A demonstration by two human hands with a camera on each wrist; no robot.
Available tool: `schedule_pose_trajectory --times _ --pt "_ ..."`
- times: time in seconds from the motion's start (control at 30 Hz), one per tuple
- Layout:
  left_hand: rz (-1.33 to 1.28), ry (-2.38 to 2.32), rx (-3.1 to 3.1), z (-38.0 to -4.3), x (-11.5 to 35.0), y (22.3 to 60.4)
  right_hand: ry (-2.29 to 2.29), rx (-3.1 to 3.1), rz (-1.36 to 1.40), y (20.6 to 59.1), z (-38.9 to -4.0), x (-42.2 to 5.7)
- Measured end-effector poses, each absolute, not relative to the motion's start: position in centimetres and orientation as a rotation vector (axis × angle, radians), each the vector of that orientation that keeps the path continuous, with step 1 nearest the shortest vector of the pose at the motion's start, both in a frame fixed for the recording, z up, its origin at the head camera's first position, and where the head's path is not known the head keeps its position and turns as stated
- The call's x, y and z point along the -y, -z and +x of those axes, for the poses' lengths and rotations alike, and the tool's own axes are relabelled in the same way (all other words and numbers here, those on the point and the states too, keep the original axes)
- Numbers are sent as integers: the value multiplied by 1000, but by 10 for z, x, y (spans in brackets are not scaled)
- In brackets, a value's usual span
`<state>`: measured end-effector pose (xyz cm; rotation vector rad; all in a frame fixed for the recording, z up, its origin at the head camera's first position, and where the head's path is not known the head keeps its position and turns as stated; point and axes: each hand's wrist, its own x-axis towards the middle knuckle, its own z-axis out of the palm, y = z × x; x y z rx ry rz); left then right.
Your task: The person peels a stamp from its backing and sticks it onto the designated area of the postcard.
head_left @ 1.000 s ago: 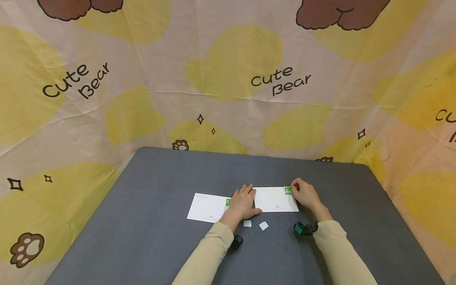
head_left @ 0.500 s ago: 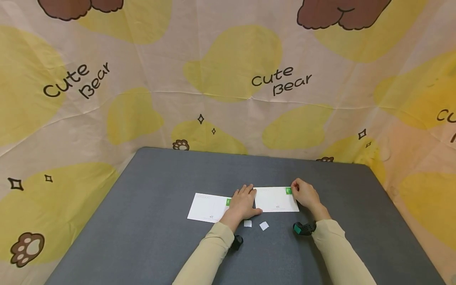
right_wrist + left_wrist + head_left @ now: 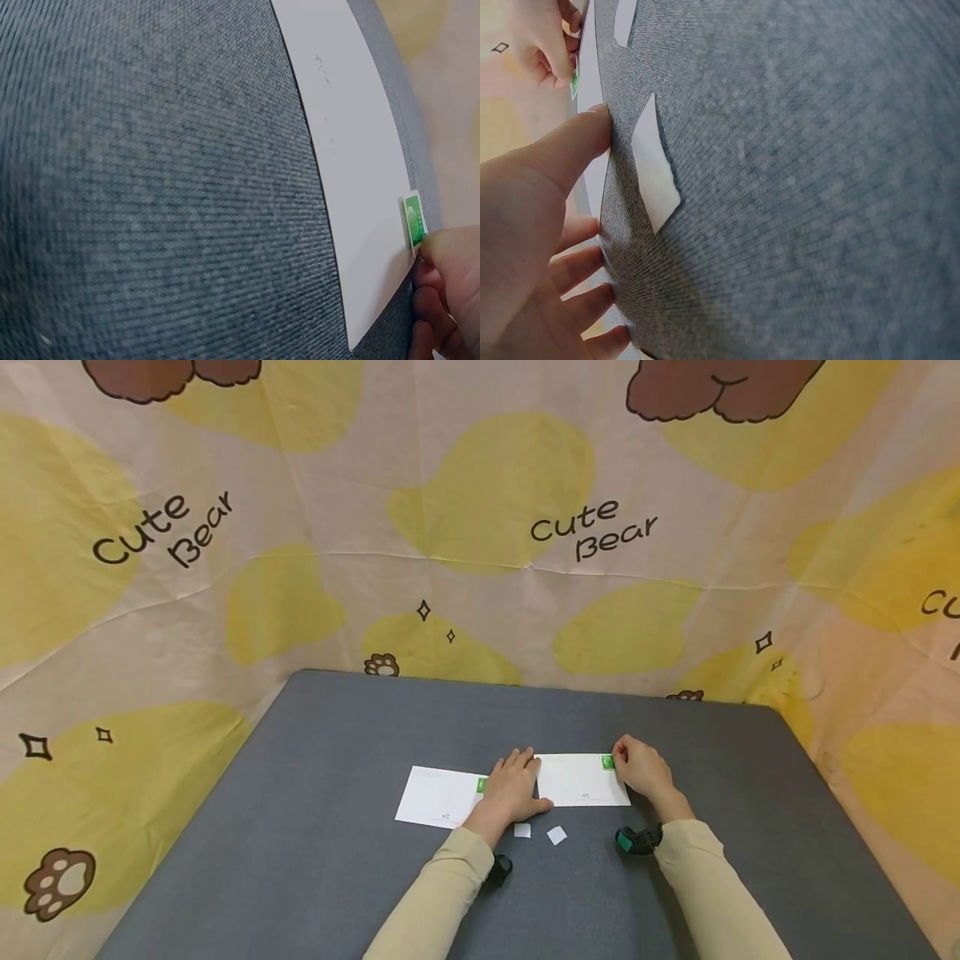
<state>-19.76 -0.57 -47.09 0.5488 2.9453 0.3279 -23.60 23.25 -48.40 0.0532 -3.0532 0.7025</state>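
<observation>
In the head view my left hand (image 3: 512,787) lies with its fingers spread, thumb and fingertips at the left edge of a white envelope (image 3: 577,785). My right hand (image 3: 642,767) is at that envelope's upper right corner. It pinches a small green stamp (image 3: 414,217) between thumb and forefinger. In the right wrist view the stamp stands slightly tilted over the envelope's edge, and its near end is hidden by the thumb. A second white envelope (image 3: 438,795), partly covered by the left hand, has a green stamp (image 3: 482,785) at its right end.
Two small white paper squares lie on the grey table in front of the envelopes: one square (image 3: 522,831) close to the left wrist, another square (image 3: 557,835) to its right. Behind the table (image 3: 360,727) hangs a patterned cloth (image 3: 480,527).
The green stamp in my right hand has shifted very slightly right at the envelope's corner. My left hand keeps its place.
</observation>
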Motion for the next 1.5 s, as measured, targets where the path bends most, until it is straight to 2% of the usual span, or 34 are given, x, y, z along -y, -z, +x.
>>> schedule_pose_trajectory --times 0.63,0.97,1.17,1.5 --pt "546 -309 -2938 -198 5 472 -634 3024 118 480 -233 -229" --pt "568 -311 -2953 -196 4 471 -639 3060 35 483 -234 -229" --pt "572 -333 -2952 -196 4 471 -712 3041 -7 484 -232 -230" --pt "576 -350 -2953 -196 5 472 -896 2918 75 484 -221 -236"
